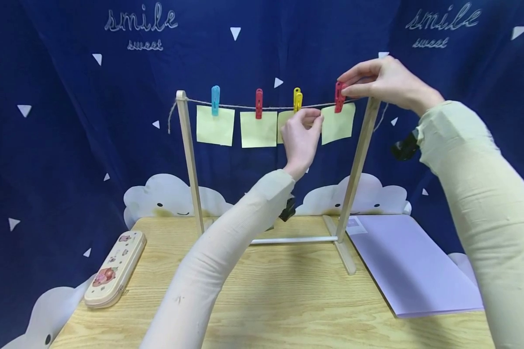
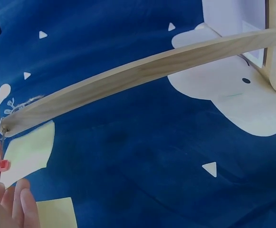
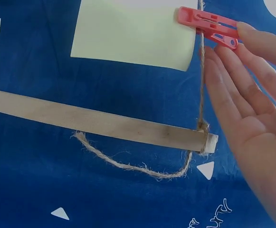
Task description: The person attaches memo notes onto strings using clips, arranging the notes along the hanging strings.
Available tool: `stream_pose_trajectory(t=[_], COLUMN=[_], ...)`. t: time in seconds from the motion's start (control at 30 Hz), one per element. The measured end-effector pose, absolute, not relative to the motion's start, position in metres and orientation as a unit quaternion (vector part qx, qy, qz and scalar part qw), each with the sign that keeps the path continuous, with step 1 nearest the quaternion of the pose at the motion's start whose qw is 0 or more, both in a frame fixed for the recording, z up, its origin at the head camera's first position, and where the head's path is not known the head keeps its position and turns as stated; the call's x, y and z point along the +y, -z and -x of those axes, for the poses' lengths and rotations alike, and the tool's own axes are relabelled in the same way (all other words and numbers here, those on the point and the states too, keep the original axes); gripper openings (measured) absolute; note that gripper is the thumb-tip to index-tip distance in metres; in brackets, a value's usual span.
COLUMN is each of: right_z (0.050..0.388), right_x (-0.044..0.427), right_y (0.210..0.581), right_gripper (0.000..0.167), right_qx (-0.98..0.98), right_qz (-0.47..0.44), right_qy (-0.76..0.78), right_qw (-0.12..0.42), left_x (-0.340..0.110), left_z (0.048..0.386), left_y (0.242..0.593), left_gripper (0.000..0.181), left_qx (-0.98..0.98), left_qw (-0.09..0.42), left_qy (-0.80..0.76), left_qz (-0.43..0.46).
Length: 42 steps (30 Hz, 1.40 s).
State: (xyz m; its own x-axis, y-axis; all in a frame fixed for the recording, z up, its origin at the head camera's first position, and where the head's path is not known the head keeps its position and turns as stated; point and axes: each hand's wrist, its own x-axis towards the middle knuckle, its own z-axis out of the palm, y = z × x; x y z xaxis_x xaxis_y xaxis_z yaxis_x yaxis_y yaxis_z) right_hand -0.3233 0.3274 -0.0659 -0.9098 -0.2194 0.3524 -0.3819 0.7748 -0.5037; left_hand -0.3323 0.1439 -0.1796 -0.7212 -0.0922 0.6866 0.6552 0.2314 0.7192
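Observation:
My right hand (image 1: 393,85) pinches the handle end of a red clothespin (image 1: 339,99) between thumb and fingers. That clothespin sits on the twine (image 3: 202,85) over the top edge of a pale yellow paper note (image 1: 338,124), at the line's right end. My left hand (image 1: 302,138) pinches the same note at its left edge; in the left wrist view its fingers (image 2: 27,204) partly cover the note's corner. Behind the left hand, a yellow clothespin (image 1: 298,99) holds another note (image 1: 281,126), partly hidden.
Further left hang notes under a red clothespin (image 1: 259,104) and a blue clothespin (image 1: 216,101). Wooden posts (image 1: 360,165) carry the twine above the table (image 1: 288,300). A pencil case (image 1: 115,269) lies left, a lilac folder (image 1: 412,266) right. A patterned blue curtain (image 1: 70,145) hangs behind.

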Motion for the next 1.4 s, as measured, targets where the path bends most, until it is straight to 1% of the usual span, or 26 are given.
stream_pose_trajectory(t=[0.2,0.5,0.77,0.93,1.17,1.3,1.4], right_z=[0.323,0.323,0.319,0.313,0.297,0.289,0.285], right_x=[0.33,0.332,0.336,0.341,0.346,0.348,0.35], right_y=[0.066,0.066,0.07,0.077,0.102,0.127,0.151], right_gripper=[0.048,0.049,0.045,0.043,0.04,0.039,0.035], right_qx=[-0.936,-0.941,-0.937,-0.928,-0.918,-0.918,-0.92], right_qz=[-0.16,-0.147,-0.148,-0.156,-0.175,-0.179,-0.178], right_qy=[-0.281,-0.265,-0.26,-0.28,-0.291,-0.294,-0.288], right_qw=[0.141,0.149,0.182,0.191,0.204,0.198,0.195], left_x=[0.142,0.14,0.134,0.129,0.111,0.094,0.079], left_z=[0.331,0.335,0.334,0.334,0.333,0.332,0.331], left_y=[0.188,0.205,0.215,0.223,0.243,0.259,0.271], left_gripper=[0.016,0.017,0.017,0.017,0.014,0.013,0.013], left_qx=[-0.706,-0.706,-0.7,-0.702,-0.716,-0.723,-0.728], left_qw=[0.315,0.292,0.291,0.295,0.284,0.274,0.268], left_qy=[0.6,0.612,0.614,0.609,0.598,0.594,0.592], left_qz=[0.204,0.204,0.219,0.223,0.222,0.223,0.218])
